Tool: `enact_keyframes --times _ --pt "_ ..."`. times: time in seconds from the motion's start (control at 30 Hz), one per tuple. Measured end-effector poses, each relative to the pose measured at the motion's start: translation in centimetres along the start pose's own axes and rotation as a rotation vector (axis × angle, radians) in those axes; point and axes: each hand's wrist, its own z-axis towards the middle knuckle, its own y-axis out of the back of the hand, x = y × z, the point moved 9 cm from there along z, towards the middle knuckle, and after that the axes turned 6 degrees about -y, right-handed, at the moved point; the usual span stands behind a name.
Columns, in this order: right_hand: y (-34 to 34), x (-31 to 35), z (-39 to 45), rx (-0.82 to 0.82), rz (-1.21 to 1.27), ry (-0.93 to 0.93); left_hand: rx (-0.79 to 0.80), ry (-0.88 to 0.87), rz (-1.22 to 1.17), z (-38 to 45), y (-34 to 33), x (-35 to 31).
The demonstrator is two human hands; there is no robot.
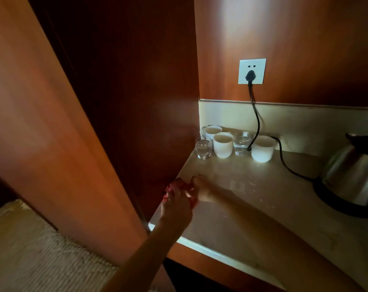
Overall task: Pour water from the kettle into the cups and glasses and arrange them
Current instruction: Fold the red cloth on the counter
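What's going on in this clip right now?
A person's two hands meet at the left edge of the counter, the left hand and right hand both holding a red cloth. Three white cups and two glasses sit grouped in the back corner, the glasses visibly holding water. The kettle rests on its base at the right, plugged into the wall socket.

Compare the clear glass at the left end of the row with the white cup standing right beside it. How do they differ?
The clear drinking glass is see-through, so its water shows; the white ceramic cup is opaque, and its contents cannot be judged. The glass is narrower and shorter than the cup. The glass stands nearest the wooden side panel; the cup stands to its right. Both stand upright on the pale stone counter.
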Motion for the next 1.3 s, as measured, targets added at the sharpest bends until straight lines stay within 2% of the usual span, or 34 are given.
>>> enact_keyframes --times 0.1,0.2,0.37,0.47,0.57,0.67,0.8,0.93,1.03,1.13,1.2,1.3 --pt "-1.5 0.3 -0.3 0.017 0.065 -0.036 -0.028 -0.017 0.036 -1.0 -1.0 1.2" --pt "-1.0 -0.7 -0.7 0.055 0.114 -0.093 -0.140 -0.087 0.042 -0.8 0.3 1.1" --pt "4.7 -4.3 -2.4 -0.056 0.193 -0.131 -0.320 -0.292 -0.279 0.8 3.6 -1.4" --pt "8.4 -8.2 -4.1 -0.095 0.345 -0.182 -0.252 -0.355 -0.583 3.0 5.1 -4.0" --pt "11.9 -12.3 -6.4 -0.127 0.307 -0.284 -0.084 -0.319 -0.892 5.1 6.1 -6.3" --pt "14.7 -14.7 -7.6 -0.190 0.379 -0.353 -0.023 -0.362 -1.037 6.4 7.5 -8.7" --pt "17.8 -14.6 -9.5 -0.279 0.372 -0.345 0.021 -0.362 -1.133 8.2 9.6 -10.1" --pt "17.2 -13.6 -11.0 -0.196 0.507 -0.328 0.217 -0.233 -1.275 8.5 8.3 -10.3" --pt "16.8 -13.0 -10.4 -0.222 0.393 -0.315 0.219 -0.245 -1.254 8.5 7.3 -9.5" --pt "15.9 -12.6 -9.2 -0.262 0.289 -0.259 0.109 -0.386 -1.028 7.8 7.4 -9.2" --pt "14.5 -12.1 -8.8 -0.180 0.150 -0.203 0.086 -0.461 -0.928 7.0 7.1 -9.3" --pt "11.5 -11.6 -9.2 0.079 0.015 -0.175 0.258 -0.568 -0.655 5.3 5.0 -10.2"
